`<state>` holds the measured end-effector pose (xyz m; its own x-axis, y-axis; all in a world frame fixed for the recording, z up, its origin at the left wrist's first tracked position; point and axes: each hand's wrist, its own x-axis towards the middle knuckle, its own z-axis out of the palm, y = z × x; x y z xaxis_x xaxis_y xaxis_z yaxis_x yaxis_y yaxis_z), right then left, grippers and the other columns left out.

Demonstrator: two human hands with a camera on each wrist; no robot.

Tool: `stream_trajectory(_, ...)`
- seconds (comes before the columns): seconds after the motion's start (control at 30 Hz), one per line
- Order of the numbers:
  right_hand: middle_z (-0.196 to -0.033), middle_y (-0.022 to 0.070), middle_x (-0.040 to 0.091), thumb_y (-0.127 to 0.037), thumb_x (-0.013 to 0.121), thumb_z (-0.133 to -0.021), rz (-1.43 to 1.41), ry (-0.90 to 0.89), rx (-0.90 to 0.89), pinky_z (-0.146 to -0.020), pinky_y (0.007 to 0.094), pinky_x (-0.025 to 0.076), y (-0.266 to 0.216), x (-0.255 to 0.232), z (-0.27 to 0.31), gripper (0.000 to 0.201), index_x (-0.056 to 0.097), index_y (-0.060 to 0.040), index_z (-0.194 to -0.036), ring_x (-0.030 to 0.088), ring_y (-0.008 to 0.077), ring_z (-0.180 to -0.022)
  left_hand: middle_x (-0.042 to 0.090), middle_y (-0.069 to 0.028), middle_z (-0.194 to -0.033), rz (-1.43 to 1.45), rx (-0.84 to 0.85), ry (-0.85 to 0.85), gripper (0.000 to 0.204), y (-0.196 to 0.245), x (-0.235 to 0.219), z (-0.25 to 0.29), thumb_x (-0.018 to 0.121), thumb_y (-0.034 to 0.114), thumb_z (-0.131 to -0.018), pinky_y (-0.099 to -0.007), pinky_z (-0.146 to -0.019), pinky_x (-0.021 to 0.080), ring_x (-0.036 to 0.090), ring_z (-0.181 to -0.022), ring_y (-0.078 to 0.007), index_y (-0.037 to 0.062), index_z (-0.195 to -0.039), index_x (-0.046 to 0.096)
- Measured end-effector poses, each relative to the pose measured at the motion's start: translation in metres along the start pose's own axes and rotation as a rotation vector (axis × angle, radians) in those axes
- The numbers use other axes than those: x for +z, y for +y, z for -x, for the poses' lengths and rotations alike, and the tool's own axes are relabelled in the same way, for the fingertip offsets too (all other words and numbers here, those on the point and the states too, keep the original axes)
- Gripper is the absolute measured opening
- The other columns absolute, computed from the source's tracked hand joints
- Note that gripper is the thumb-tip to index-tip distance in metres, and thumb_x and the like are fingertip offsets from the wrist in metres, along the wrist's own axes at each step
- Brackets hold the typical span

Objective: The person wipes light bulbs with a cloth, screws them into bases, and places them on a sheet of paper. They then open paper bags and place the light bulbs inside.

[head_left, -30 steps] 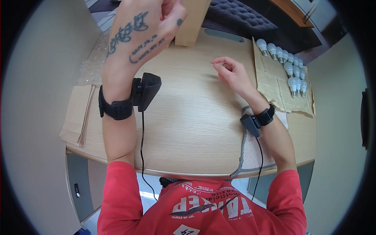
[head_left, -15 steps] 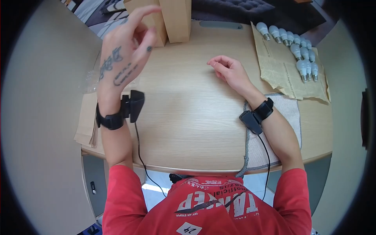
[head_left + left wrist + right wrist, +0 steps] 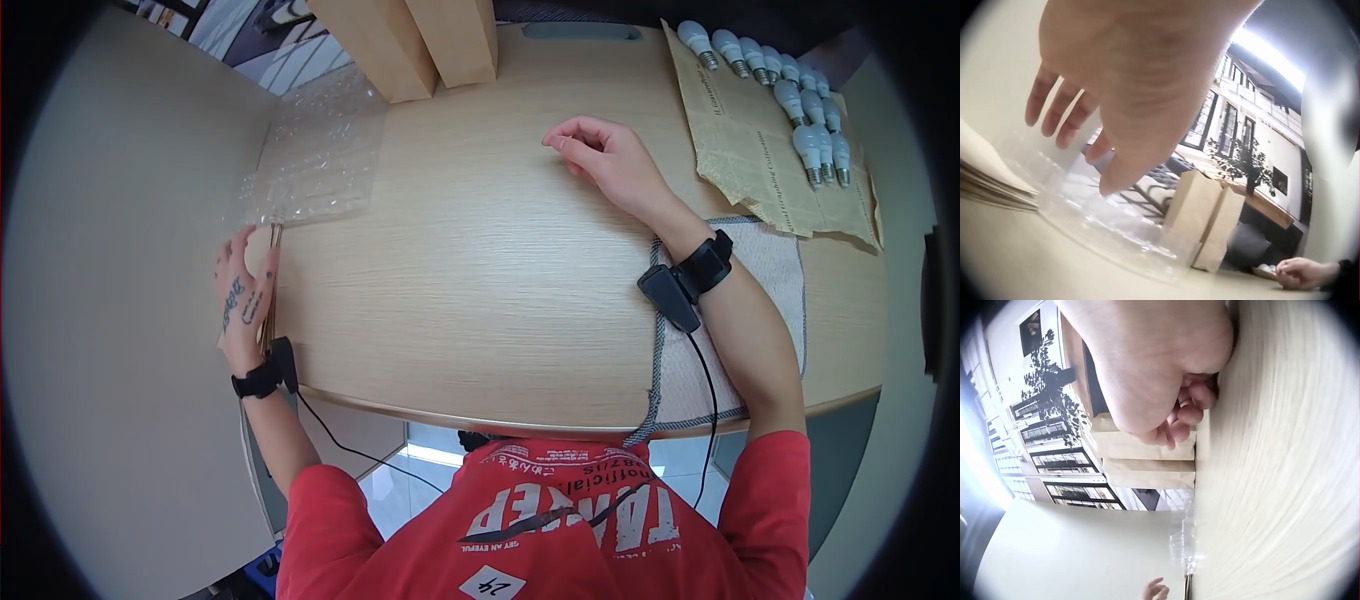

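Note:
My left hand [image 3: 243,290] hovers over a stack of flat folded brown paper bags [image 3: 994,178] at the table's left side. Its fingers are spread and relaxed, holding nothing. In the left wrist view a gap shows between those fingertips and the stack. The hand hides most of the stack in the head view, where only the layered right edges show. My right hand [image 3: 612,165] rests on the table right of centre, fingers loosely curled around nothing. Two upright brown paper bags, a left one [image 3: 378,48] and a right one [image 3: 457,42], stand side by side at the back.
Clear plastic packaging [image 3: 320,145] lies beyond the folded stack. At the back right, several white light bulbs [image 3: 790,100] lie on a brown printed paper sheet [image 3: 745,150]. A pale cloth [image 3: 770,280] with a grey edge lies under my right forearm. A grey panel [image 3: 120,250] borders the left.
My left hand has come down and back from near the standing bags to the folded stack at the left. My right hand stays about where it was. The head view has tilted down.

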<state>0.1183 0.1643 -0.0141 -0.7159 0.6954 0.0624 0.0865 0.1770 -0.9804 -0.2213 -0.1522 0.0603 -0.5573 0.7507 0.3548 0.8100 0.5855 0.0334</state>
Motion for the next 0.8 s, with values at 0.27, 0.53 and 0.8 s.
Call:
stream_trajectory(0.27,-0.082,-0.0036,0.061,-0.021,0.059,-0.098,0.03,-0.015,0.025,-0.061,0.0198,0.041,-0.005,0.0,0.002,0.022,0.069,-0.0042,-0.106,0.05,0.0036,-0.068,0.062,-0.0155,-0.12,0.209,-0.292,-0.253,0.049,-0.058,0.01,0.028,0.076,0.025,-0.084,-0.0399,-0.096,0.048,0.057,-0.116,-0.0294,0.0086,-0.127,0.06)
stream_trajectory(0.53,-0.086,-0.0043,0.061,-0.02,0.058,-0.099,0.059,-0.035,0.022,-0.061,0.0183,0.041,-0.001,-0.001,0.001,0.021,0.069,-0.0044,-0.108,0.049,0.0027,-0.07,0.065,-0.0154,-0.115,0.391,-0.33,-0.262,0.044,-0.075,0.013,0.028,0.076,0.024,-0.085,-0.0378,-0.092,0.05,0.062,-0.107,-0.0266,0.0049,-0.123,0.064)
stream_trajectory(0.8,-0.071,-0.0029,0.058,-0.023,0.06,-0.095,0.03,0.008,-0.022,-0.06,0.0236,0.04,-0.002,0.001,0.002,0.023,0.071,-0.0049,-0.104,0.049,0.0054,-0.064,0.066,-0.0165,-0.115,0.273,-0.389,-0.25,0.038,-0.094,0.014,0.026,0.072,0.029,-0.087,-0.0369,-0.094,0.048,0.062,-0.108,-0.0281,0.0026,-0.114,0.068)
